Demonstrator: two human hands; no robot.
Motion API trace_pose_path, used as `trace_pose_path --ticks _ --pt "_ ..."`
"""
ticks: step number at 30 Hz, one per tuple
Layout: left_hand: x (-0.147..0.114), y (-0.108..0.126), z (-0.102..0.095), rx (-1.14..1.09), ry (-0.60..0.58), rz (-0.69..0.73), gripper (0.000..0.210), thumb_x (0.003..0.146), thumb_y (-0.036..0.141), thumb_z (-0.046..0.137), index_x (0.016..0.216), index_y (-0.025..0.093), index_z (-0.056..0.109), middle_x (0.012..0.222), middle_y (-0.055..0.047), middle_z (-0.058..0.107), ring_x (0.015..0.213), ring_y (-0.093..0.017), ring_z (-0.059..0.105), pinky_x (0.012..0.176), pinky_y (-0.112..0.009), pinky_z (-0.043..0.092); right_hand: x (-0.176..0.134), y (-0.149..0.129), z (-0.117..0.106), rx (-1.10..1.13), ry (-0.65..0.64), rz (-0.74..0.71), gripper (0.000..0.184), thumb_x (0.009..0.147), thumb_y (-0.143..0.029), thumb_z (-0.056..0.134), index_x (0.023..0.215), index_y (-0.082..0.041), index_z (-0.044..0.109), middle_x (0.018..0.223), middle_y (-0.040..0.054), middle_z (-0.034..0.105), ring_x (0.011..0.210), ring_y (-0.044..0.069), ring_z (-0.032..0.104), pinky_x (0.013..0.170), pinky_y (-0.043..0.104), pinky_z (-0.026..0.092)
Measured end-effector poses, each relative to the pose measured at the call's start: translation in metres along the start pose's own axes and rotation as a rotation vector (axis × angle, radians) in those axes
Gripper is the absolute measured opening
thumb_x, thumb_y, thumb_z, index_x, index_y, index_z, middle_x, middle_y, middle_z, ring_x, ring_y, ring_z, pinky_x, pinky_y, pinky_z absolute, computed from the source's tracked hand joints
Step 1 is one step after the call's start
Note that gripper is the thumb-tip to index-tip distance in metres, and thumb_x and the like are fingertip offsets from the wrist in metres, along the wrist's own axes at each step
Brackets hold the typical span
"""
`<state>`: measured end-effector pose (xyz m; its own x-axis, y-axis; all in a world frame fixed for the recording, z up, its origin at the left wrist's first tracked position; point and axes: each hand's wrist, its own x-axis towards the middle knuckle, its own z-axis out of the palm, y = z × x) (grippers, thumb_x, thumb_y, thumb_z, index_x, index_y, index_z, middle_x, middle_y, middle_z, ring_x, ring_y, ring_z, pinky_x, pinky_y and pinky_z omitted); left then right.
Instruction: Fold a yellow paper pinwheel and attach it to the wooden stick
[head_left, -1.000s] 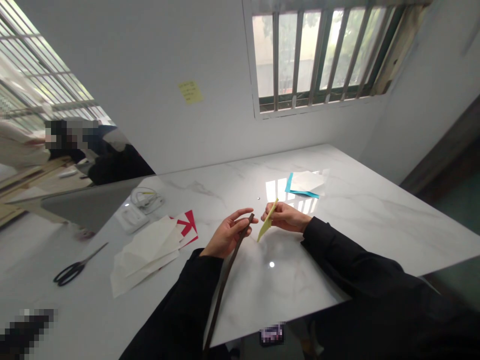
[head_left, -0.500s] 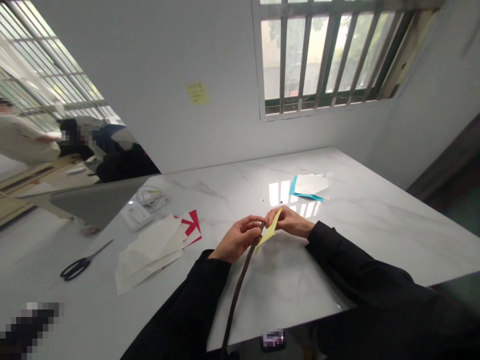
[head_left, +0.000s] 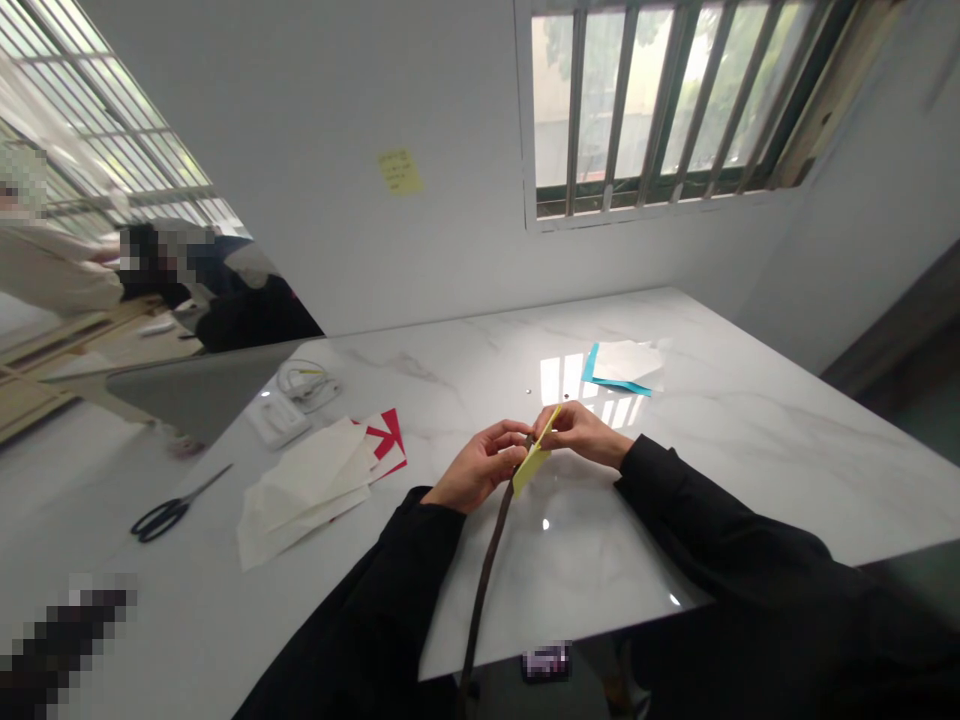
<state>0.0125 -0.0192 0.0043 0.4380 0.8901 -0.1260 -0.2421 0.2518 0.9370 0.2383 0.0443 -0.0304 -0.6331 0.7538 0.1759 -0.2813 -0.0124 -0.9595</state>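
As left hand (head_left: 480, 468) pinches — brown strip (head_left: 487, 575) points away, slightly right.

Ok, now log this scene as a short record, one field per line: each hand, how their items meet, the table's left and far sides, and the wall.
Left hand: pinching a brown strip near its upper end
Right hand: pinching yellow paper
Meeting point: paper beside the strip's upper end; contact unclear
Table left: black-handled scissors, white sheets, red paper
Table far side: blue paper partly under white paper
Wall: yellow note, barred window
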Motion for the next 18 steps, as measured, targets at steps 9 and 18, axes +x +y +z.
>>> trace_pose_path --ticks 9,18 --pt "0.006 -0.005 -0.002 -0.014 0.021 0.011 0.055 0.076 0.049 0.101 0.114 0.019 0.077 0.098 -0.005 0.078 0.079 -0.015 0.072 0.065 -0.021 0.054 0.0 -0.006 -0.001 0.021 -0.014 0.043 0.031 0.074 -0.034 0.1 0.088 -0.017 0.079 0.084 0.0011 0.078 0.08 0.015 0.074 0.082 0.03 0.062" --pt "0.014 -0.019 -0.008 -0.087 0.04 0.041 0.051 0.077 0.043 0.102 0.114 0.019 0.077 0.102 -0.006 0.081 0.082 -0.015 0.075 0.07 -0.022 0.057 0.003 -0.003 -0.004 0.038 -0.03 0.036 0.035 0.075 -0.036 0.1 0.097 -0.017 0.082 0.098 0.0065 0.084 0.091 0.018 0.078 0.09 0.033 0.063"
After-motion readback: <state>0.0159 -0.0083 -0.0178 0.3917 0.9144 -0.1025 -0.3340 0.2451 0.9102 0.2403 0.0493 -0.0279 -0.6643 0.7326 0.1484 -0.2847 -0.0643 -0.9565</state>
